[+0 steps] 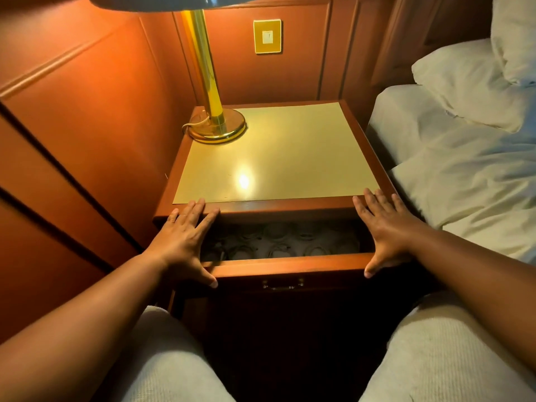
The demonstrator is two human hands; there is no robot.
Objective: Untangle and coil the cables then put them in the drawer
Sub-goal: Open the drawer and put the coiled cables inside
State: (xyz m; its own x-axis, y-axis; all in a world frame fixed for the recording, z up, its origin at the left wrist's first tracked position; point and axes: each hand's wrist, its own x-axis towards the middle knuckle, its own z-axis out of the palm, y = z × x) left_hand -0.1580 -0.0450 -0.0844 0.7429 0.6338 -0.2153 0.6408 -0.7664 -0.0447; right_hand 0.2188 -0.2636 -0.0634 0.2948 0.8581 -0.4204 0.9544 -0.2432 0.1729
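The drawer (pixel 287 268) of the bedside cabinet stands partly pulled out in front of us, just under the worktop (pixel 269 158), with its brass handle (pixel 282 285) on the front panel. Inside it we see pale rings lying side by side on the dim bottom, which look like coiled cables (pixel 278 242), though the shade keeps us from telling them clearly. Our left hand (pixel 185 242) lies flat at the left end of the drawer, fingers (pixel 200 211) straight and spread, reaching onto the worktop's front edge, thumb on the drawer front. Our right hand (pixel 388 233) lies the same way at the right end, fingers wide and holding nothing, thumb touching the drawer front. A brass lamp (pixel 216 126) stands on the back left corner of the worktop. A bed (pixel 464 169) with white pillows is just beside the cabinet on the right.
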